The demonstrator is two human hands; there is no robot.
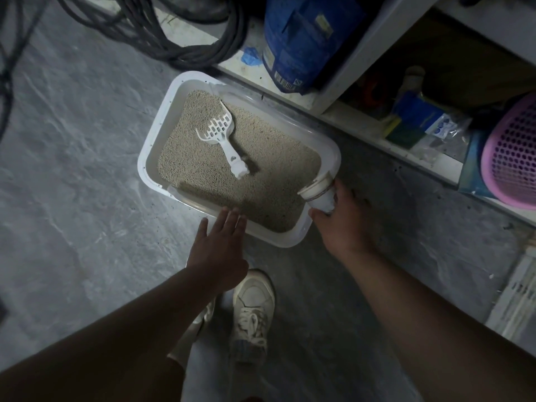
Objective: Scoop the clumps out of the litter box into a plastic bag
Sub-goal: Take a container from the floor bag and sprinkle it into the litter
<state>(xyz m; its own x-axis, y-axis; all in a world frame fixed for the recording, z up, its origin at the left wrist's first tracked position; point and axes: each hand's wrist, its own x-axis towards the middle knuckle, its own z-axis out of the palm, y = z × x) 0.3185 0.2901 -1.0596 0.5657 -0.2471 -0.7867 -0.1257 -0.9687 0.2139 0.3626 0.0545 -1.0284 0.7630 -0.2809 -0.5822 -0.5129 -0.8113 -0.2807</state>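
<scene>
A white litter box (153,134) sits on the grey floor, filled with beige litter (261,169). A white slotted scoop (222,134) lies on the litter, handle toward me. My left hand (220,248) hovers flat with straight fingers at the box's near rim. My right hand (345,219) grips a white roll of plastic bags (317,194) at the box's right corner. No clumps stand out in the litter.
A low shelf (362,123) runs along the right, holding a blue bag (304,42), packets and a pink perforated basket (510,152). Dark coiled cables (162,33) lie at the top left. My white shoes (253,309) stand just below the box.
</scene>
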